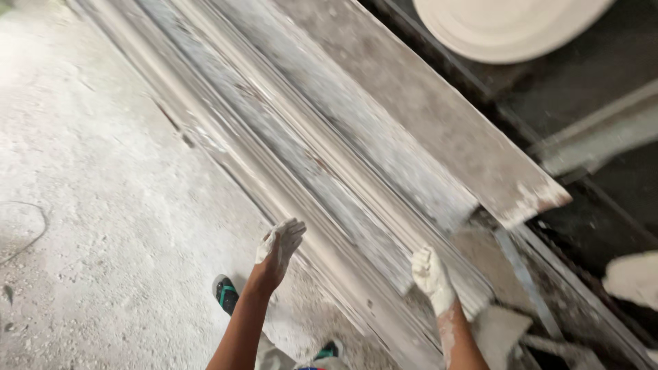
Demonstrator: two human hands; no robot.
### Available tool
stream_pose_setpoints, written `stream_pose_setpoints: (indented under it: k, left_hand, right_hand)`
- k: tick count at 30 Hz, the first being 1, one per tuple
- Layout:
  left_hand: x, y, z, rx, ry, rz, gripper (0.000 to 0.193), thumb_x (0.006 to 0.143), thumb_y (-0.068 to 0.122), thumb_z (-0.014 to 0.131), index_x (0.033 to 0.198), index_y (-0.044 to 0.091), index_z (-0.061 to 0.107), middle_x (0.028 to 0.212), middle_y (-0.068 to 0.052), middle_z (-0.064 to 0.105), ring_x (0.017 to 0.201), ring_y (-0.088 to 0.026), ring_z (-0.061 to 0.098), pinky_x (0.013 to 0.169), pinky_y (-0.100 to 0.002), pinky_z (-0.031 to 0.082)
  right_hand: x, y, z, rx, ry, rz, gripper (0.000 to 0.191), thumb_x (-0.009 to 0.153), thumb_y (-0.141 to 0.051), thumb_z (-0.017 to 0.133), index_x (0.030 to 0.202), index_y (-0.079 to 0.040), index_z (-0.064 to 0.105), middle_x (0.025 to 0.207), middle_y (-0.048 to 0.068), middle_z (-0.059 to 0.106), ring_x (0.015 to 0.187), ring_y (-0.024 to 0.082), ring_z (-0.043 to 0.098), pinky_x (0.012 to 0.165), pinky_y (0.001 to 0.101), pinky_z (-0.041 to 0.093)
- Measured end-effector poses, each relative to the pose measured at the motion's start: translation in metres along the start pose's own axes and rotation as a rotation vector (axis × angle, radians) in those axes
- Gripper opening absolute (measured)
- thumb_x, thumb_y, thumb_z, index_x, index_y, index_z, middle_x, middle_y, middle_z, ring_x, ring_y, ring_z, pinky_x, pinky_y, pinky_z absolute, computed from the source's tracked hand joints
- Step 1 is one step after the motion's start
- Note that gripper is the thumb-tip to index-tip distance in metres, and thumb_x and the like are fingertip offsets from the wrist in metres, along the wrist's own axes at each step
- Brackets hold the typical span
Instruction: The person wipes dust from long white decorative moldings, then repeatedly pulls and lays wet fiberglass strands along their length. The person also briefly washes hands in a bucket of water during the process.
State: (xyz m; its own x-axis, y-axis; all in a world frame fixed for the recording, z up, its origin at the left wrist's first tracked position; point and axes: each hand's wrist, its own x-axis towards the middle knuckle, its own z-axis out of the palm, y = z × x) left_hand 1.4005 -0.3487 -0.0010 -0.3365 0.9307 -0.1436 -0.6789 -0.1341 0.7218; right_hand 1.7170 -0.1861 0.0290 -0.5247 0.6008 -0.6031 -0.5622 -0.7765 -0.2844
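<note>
While both plaster-caked hands meet it at its near end, the long moulding form [322, 171] runs diagonally from the upper left down toward the lower right, raised above the floor [103, 205]. Its surface is grey and streaked with white plaster, shaped in parallel ridges and grooves along its whole length, with a pale rounded edge on the left side. The left hand [277, 248] rests against that pale edge, fingers [291, 229] together and stretched flat. The right hand [432, 274] grips the ridged end, fingers curled tightly around it. A flat grey board [425, 116] lies alongside the form, and a round white plaster piece [507, 27] sits beyond.
</note>
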Motion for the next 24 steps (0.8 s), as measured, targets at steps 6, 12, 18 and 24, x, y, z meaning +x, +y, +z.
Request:
stream_pose_setpoints:
  k: [6, 12, 18, 24]
  left_hand:
    - [0.038, 0.141, -0.143, -0.058, 0.168, 0.059, 0.079, 0.1, 0.05, 0.052, 0.149, -0.01, 0.038, 0.152, -0.031, 0.047, 0.143, -0.042, 0.045, 0.12, -0.052, 0.033]
    - [0.061, 0.295, -0.264, 0.037, 0.264, 0.218, 0.08, 0.1, 0.052, 0.048, 0.15, -0.009, 0.035, 0.152, -0.032, 0.046, 0.143, -0.042, 0.045, 0.12, -0.053, 0.034]
    - [0.086, 0.401, -0.356, 0.022, 0.33, 0.335, 0.084, 0.1, 0.055, 0.049, 0.151, -0.01, 0.033, 0.154, -0.033, 0.043, 0.145, -0.043, 0.043, 0.121, -0.053, 0.032]
    - [0.163, 0.455, -0.442, 0.012, 0.415, 0.261, 0.091, 0.095, 0.06, 0.051, 0.151, -0.009, 0.033, 0.155, -0.03, 0.043, 0.146, -0.041, 0.042, 0.122, -0.051, 0.03]
  right_hand:
    - [0.121, 0.124, 0.152, -0.035, -0.129, 0.083, 0.038, 0.106, -0.024, 0.048, 0.069, -0.019, 0.042, 0.058, -0.008, 0.034, 0.046, 0.004, 0.034, 0.039, 0.0206, 0.027]
    - [0.231, 0.225, 0.296, -0.029, -0.079, 0.177, 0.041, 0.105, -0.024, 0.05, 0.066, -0.02, 0.04, 0.055, -0.007, 0.032, 0.043, 0.007, 0.032, 0.036, 0.022, 0.026]
    - [0.332, 0.301, 0.408, -0.079, -0.139, 0.223, 0.04, 0.106, -0.027, 0.049, 0.067, -0.019, 0.043, 0.056, -0.006, 0.035, 0.044, 0.008, 0.034, 0.037, 0.0232, 0.027]
    - [0.457, 0.357, 0.516, -0.161, -0.164, 0.237, 0.04, 0.106, -0.03, 0.048, 0.068, -0.019, 0.046, 0.056, -0.005, 0.037, 0.044, 0.009, 0.035, 0.038, 0.024, 0.028]
